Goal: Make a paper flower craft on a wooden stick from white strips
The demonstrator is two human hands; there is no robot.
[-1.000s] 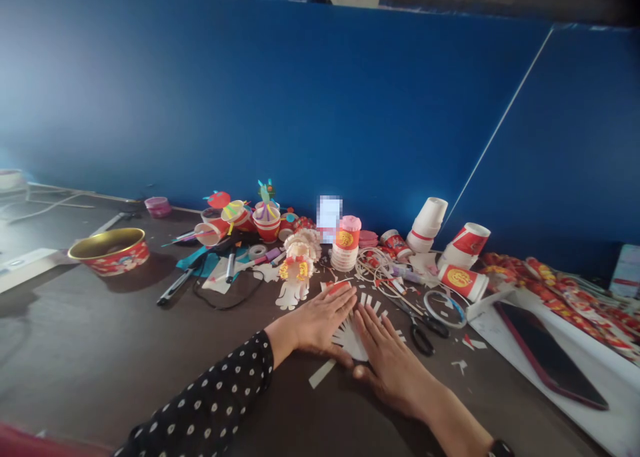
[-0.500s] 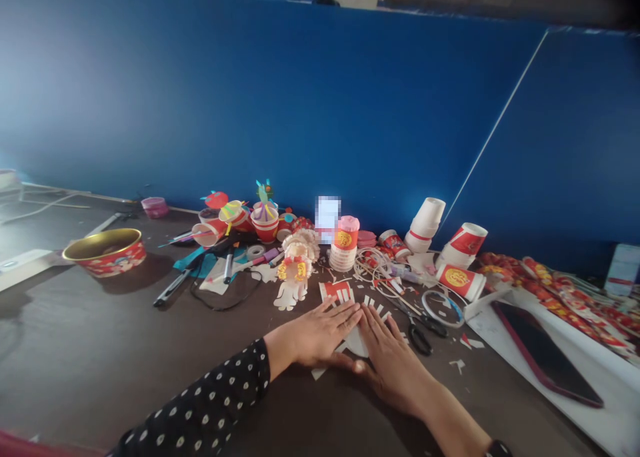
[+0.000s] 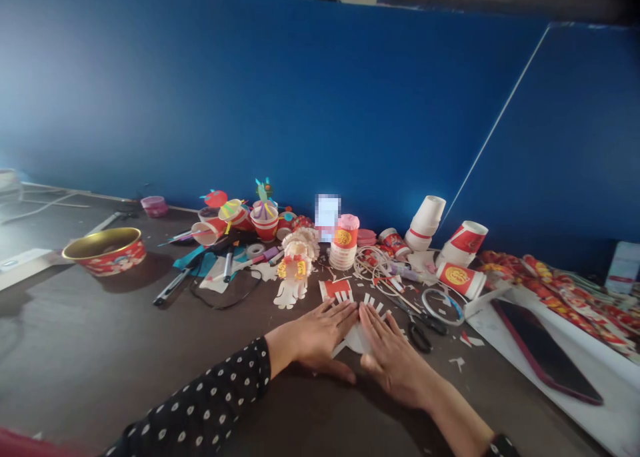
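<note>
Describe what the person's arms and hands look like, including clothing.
The left hand and right hand are ungloved. A black sleeve with small pale spots covers the left arm to the wrist. Dark, pale-flecked material, probably the other sleeve, edges the bare right forearm.

My left hand [image 3: 320, 337] and right hand [image 3: 395, 363] rest palms down, fingers extended, over the white paper [image 3: 356, 341], cut into radiating strips, on the dark table [image 3: 225, 377]. Scissors [image 3: 411, 318] lie just beyond my right hand. A cup stack [image 3: 343, 249] stands ahead. Far left: a gold-lined bowl [image 3: 113, 262]. Right: a phone [image 3: 547, 350] on a white tray [image 3: 517, 351].
</note>
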